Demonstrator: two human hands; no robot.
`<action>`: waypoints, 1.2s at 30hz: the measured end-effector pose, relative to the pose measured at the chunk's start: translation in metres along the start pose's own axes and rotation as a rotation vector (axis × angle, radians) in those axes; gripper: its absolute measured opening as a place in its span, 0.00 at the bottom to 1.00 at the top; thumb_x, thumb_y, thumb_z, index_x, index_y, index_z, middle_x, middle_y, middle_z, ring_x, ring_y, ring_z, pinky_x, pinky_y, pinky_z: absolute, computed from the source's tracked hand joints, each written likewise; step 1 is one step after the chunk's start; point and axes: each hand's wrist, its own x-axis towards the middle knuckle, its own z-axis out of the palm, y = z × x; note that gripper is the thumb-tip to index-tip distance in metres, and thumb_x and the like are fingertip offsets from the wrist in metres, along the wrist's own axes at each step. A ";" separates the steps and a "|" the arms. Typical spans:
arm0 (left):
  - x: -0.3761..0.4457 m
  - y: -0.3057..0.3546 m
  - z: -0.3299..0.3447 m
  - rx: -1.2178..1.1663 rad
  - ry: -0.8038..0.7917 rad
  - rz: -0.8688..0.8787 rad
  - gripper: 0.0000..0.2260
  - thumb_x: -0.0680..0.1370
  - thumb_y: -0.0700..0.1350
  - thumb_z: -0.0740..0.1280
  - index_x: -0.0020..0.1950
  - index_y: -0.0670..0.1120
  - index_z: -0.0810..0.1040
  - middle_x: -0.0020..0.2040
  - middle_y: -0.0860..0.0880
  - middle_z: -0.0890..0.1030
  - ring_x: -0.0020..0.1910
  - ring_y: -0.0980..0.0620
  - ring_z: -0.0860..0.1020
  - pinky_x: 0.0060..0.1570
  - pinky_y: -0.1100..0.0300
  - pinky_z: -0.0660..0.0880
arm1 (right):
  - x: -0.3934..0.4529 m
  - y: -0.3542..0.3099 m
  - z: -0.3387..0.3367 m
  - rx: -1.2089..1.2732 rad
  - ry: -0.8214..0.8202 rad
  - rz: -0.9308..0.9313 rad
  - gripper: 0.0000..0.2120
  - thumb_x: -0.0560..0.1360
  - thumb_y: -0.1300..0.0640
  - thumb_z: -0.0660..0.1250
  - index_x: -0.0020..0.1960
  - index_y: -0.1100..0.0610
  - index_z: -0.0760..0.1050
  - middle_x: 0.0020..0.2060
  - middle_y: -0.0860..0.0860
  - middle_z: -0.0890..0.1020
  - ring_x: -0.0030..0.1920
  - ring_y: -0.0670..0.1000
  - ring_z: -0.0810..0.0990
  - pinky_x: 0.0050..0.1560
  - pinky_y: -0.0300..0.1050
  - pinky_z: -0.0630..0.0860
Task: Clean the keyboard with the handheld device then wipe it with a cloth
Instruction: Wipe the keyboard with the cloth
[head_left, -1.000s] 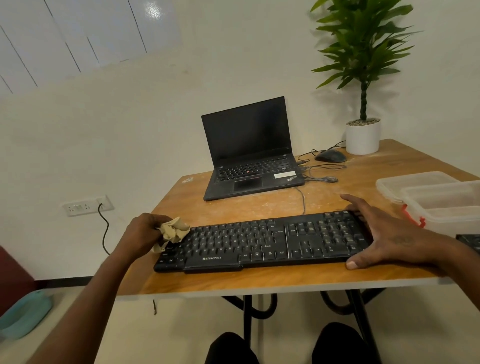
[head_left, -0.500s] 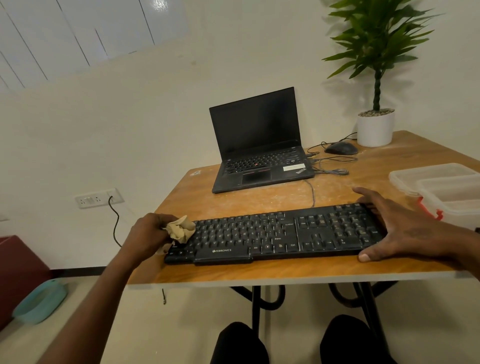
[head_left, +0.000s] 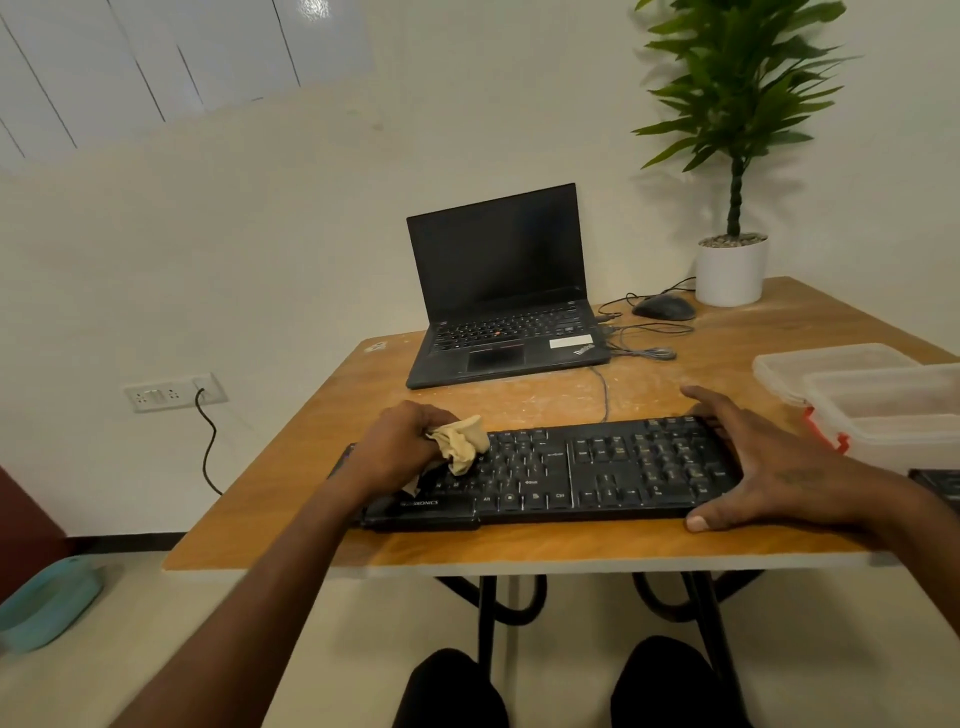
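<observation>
- The black keyboard (head_left: 571, 470) lies across the lower middle of the frame, on the wooden worktop (head_left: 545, 551) close to its near edge.
- The left hand (head_left: 397, 452) has its fingers curled round a crumpled beige cloth (head_left: 460, 441), which sits on the keys at the keyboard's left part.
- The right hand (head_left: 763, 462) is spread, fingers straight, over the keyboard's right end, thumb at the near edge.
- Above centre, an open black laptop (head_left: 504, 296) with a dark screen stands on the worktop; a mouse (head_left: 664, 307) and a potted plant (head_left: 732, 156) lie to its right.
- At the right edge sit clear plastic containers (head_left: 872, 400).
</observation>
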 end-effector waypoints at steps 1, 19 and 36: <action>0.003 0.007 0.004 0.007 -0.002 0.017 0.11 0.79 0.39 0.71 0.59 0.49 0.86 0.51 0.54 0.86 0.50 0.55 0.82 0.50 0.55 0.79 | 0.000 0.000 0.000 -0.002 -0.002 0.000 0.65 0.54 0.30 0.82 0.76 0.29 0.41 0.72 0.41 0.62 0.69 0.46 0.65 0.67 0.45 0.67; 0.043 0.138 0.089 -0.106 -0.073 0.246 0.12 0.76 0.40 0.74 0.58 0.50 0.86 0.53 0.51 0.87 0.50 0.54 0.82 0.52 0.52 0.80 | -0.002 -0.002 -0.002 -0.036 0.018 0.021 0.65 0.56 0.34 0.83 0.77 0.31 0.40 0.76 0.45 0.61 0.67 0.46 0.65 0.63 0.41 0.67; 0.053 0.175 0.100 -0.164 -0.195 0.326 0.14 0.75 0.36 0.74 0.58 0.49 0.86 0.52 0.51 0.87 0.47 0.55 0.83 0.51 0.51 0.81 | -0.002 -0.001 -0.003 -0.001 0.027 -0.001 0.69 0.54 0.32 0.82 0.76 0.30 0.35 0.80 0.48 0.57 0.77 0.53 0.60 0.75 0.53 0.63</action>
